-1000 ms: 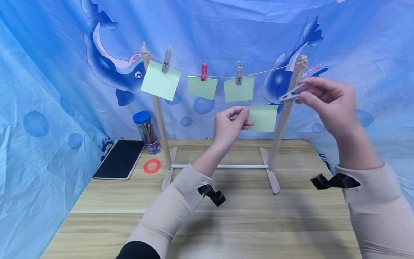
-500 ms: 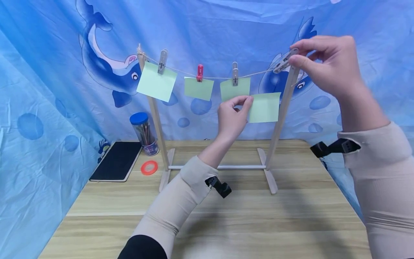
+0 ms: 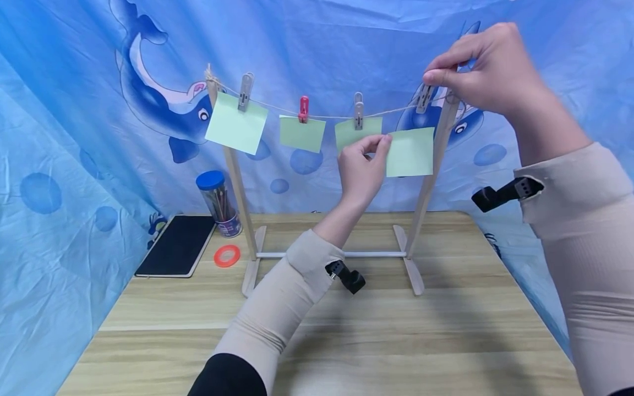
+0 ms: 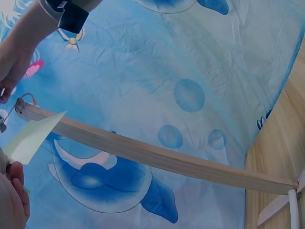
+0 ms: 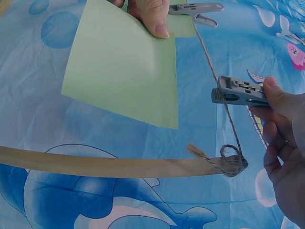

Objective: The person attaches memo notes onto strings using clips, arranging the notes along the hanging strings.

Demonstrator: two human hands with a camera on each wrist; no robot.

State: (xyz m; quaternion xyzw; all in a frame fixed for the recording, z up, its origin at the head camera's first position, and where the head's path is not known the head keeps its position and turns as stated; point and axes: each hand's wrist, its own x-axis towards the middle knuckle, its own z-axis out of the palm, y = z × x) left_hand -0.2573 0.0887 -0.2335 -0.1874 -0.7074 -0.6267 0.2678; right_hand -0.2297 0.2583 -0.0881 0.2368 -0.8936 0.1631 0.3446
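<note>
My left hand (image 3: 362, 170) pinches a pale green paper square (image 3: 410, 154) by its upper left corner, just below the string. My right hand (image 3: 495, 74) holds a grey clothespin (image 3: 424, 99) between thumb and fingers, above and right of that paper. In the right wrist view, the clothespin (image 5: 240, 91) has its jaw end at the string (image 5: 205, 47), and the paper (image 5: 124, 71) is apart from it. Three green papers hang along the string: one under a grey clothespin (image 3: 245, 92), one under a red clothespin (image 3: 304, 109), one under another grey clothespin (image 3: 359, 111), partly behind my left hand.
The string is tied between two wooden posts (image 3: 238, 192) joined by a white bar (image 3: 375, 254). On the wooden table (image 3: 198, 341), at left, are a black notebook (image 3: 177, 245), a blue-lidded jar (image 3: 218, 203) and an orange ring (image 3: 227, 256). A blue dolphin-print curtain hangs behind.
My right hand has moved up and left, bringing the clothespin from beside the right post to the string and turning it more upright. My left hand has raised the paper.
</note>
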